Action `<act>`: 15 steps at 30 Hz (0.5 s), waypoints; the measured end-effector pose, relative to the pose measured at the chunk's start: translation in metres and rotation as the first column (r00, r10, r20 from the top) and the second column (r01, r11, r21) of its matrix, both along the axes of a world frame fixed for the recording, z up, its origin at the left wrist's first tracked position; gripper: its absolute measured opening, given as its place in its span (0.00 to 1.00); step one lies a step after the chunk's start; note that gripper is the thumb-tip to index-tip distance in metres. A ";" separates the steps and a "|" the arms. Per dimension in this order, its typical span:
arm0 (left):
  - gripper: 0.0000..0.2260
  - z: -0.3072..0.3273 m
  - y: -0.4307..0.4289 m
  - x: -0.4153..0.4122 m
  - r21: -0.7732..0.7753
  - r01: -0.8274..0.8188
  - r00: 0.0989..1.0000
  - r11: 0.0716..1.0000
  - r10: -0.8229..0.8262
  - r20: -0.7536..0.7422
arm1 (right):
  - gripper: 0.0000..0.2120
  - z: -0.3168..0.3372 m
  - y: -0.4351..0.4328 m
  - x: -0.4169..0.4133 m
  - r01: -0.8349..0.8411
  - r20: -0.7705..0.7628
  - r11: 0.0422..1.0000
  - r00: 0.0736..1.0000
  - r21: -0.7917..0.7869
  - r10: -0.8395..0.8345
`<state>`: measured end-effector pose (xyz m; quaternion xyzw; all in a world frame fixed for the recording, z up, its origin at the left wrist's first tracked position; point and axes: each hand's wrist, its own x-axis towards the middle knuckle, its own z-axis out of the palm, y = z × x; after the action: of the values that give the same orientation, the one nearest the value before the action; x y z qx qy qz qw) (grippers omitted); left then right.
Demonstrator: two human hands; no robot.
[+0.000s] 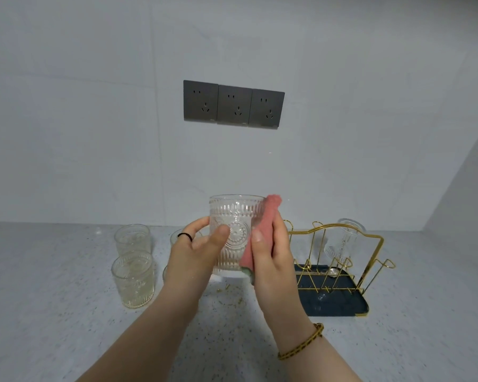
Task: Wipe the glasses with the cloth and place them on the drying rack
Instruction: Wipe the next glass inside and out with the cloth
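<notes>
My left hand (193,252) grips a clear embossed glass (233,216), held upright above the counter. My right hand (270,257) presses a pink cloth (268,219) against the glass's right side. The gold wire drying rack (370,244) stands to the right on a dark tray (342,304), with one glass (341,241) hung upside down on a peg. Two more embossed glasses (133,239) (133,281) stand on the counter at the left. Parts of two others (177,236) show behind my left hand.
The speckled grey counter (67,326) carries small crumbs under the held glass. Three dark wall sockets (233,104) sit on the white wall behind. A side wall (466,188) closes the right end of the counter.
</notes>
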<state>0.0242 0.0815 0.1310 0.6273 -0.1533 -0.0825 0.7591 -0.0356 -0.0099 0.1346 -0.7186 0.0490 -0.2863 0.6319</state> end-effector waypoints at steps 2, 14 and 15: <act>0.20 0.001 -0.003 -0.005 -0.006 0.009 1.000 1.000 -0.009 -0.015 | 0.25 0.000 0.004 0.002 0.070 0.010 0.989 0.998 -0.133 -0.069; 0.31 0.008 0.003 -0.010 -0.124 0.226 0.970 0.966 -0.236 -0.066 | 0.25 0.009 -0.003 -0.004 -0.208 -0.009 0.975 0.978 0.073 0.209; 0.27 0.010 0.003 -0.011 -0.127 0.238 0.967 0.963 -0.247 -0.064 | 0.24 0.008 0.000 -0.005 -0.180 0.004 0.983 0.984 0.025 0.180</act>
<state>0.0127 0.0844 0.1406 0.5540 -0.2033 -0.1905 0.7845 -0.0402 -0.0095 0.1422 -0.7118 -0.0131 -0.2280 0.6643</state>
